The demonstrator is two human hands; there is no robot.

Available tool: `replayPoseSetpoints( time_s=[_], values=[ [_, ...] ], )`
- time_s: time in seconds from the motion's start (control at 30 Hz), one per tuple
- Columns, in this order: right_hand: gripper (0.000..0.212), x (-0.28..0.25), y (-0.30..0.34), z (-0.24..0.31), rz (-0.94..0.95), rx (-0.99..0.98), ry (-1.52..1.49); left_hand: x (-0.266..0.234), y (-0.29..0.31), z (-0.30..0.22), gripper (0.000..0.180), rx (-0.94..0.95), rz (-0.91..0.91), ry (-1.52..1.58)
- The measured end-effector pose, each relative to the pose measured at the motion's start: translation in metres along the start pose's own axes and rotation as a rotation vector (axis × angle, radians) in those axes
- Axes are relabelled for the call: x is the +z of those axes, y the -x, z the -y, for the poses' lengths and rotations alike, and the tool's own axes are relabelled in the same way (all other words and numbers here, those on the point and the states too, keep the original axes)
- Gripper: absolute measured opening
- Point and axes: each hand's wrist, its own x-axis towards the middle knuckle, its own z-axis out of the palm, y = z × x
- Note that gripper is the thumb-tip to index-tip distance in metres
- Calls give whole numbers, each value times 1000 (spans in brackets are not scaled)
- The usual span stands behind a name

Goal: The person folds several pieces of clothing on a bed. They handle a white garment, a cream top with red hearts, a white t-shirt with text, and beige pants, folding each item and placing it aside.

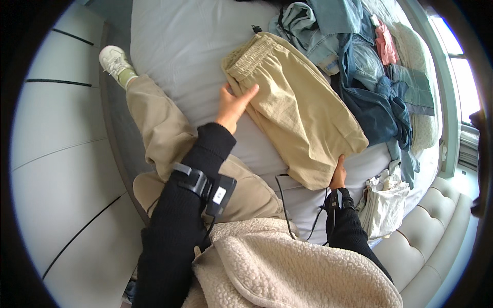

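Khaki trousers point(303, 113) with a gathered elastic waistband lie folded on the bed in front of me, waistband at the far left end. My left hand point(233, 105) is at their left edge just below the waistband. Its thumb rests on top of the cloth, and the fingers pass partly out of sight at the edge. At the near right end, my right hand point(339, 175) grips the lower edge of the trousers, its fingertips hidden by the cloth.
Blue denim clothes point(372, 110) are heaped to the right, with a pink cloth point(386, 43) among them. Folded white clothes point(384, 203) lie near a tufted headboard point(429, 233). A black cable point(281, 205) loops by my right wrist. White cabinets point(61, 154) stand left of the bed.
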Motion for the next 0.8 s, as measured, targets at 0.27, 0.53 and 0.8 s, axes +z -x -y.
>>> replayPoseSetpoints(
  time_s=[0.27,0.53,0.8],
  values=[
    [75,-5,0,3,50,87,0,-1,-49,-26,62,194,-10,-168],
    [71,-6,6,6,66,68,64,-73,15,-33,75,118,-173,-423],
    [74,-3,0,5,44,73,28,-83,8,-17,55,545,-82,-810]
  ],
)
